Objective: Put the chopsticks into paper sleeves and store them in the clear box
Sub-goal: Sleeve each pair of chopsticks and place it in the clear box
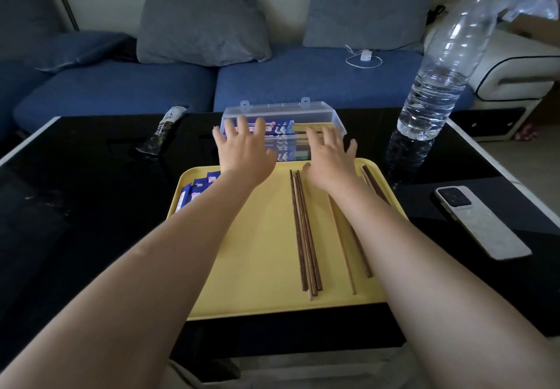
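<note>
Nearest the person, a yellow tray (257, 282) sits on the black desk (75, 206). Bare chopsticks (304, 234) lie on it in a tight bundle, with a few loose ones (342, 246) to the right, partly under the right forearm. Their long axes run away from the person, nearly in line with the forearms. At the tray's far left corner, beside the left forearm, is a small stack of blue paper sleeves (197, 193).

Beyond the tray's far edge both hands reach over the clear box (327, 115), whose long axis runs left to right, square across the chopsticks. Its lid stands open at the back. Inside lie sleeved chopsticks (280, 129), lengthways along the box. The left hand (245, 149) is spread flat, fingers straight, over the box's left end; its grip is open and holds nothing. The right hand (330, 152) is over the right end, fingers loosely bent and touching the wooden ends that stick out of the sleeves; it appears to be pressing or nudging rather than pinching, though the fingertips are partly hidden.

The next pair probably turns on this: the bare bundle lies just behind the right wrist, so the right hand is nearer, while the sleeves lie by the left. A sleeved pair must be turned crosswise to fit the box.

Farther right stand a water bottle (439, 85) and a phone (481, 225).
</note>
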`<state>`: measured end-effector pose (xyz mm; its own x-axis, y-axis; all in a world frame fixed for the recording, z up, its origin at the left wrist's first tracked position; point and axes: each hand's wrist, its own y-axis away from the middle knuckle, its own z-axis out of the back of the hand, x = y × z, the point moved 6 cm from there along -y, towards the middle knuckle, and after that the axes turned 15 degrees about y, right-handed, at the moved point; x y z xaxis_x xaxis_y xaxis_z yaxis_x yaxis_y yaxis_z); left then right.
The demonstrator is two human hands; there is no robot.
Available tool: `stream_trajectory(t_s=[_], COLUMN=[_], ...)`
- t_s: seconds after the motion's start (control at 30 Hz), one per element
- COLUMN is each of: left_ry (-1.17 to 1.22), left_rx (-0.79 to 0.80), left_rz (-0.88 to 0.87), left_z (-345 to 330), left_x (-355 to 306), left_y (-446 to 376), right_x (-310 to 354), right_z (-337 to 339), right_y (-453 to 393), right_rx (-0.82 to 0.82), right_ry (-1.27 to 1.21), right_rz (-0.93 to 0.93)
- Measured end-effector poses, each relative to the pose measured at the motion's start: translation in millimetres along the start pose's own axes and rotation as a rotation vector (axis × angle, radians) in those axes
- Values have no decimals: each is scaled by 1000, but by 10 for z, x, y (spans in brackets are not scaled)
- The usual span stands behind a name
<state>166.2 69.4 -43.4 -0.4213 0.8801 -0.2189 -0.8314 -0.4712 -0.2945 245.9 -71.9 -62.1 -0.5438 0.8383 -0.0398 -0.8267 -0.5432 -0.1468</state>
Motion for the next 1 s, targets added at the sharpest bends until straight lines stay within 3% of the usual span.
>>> stream_trajectory(t_s=[0.07, 0.17, 0.23, 0.4, 0.47, 0.57, 0.63, 0.7, 0.87, 1.0], left_ry=[-44, -9, 22, 186, 227, -14, -151, -176, -191, -144], left_rx=[118, 168, 137, -63, 49, 389, 539, 536, 423, 480], left_rz=[42, 19, 6, -85, 29, 95, 102, 99, 144, 233], left_z=[-75, -62, -1, 388, 442, 322, 228, 216, 296, 256], left_x=[75, 107, 86, -32, 40, 174, 267, 320, 448, 536], left_y=[3, -29, -30, 101, 219, 499, 670, 763, 862, 879], right_x=[0, 9, 27, 99, 170, 277, 262, 221, 177, 183], right_z=[-9, 1, 42, 355, 418, 408, 398, 416, 372, 161], right_y=[-3, -3, 17, 177, 255, 431, 538, 614, 780, 877], right_rx=[17, 44, 19, -243, -132, 223, 358, 339, 87, 237], right_ry=[22, 16, 7, -79, -161, -152, -112, -109, -243, -266], right_rz=[10, 20, 30, 78, 114, 207, 238, 212, 125, 144])
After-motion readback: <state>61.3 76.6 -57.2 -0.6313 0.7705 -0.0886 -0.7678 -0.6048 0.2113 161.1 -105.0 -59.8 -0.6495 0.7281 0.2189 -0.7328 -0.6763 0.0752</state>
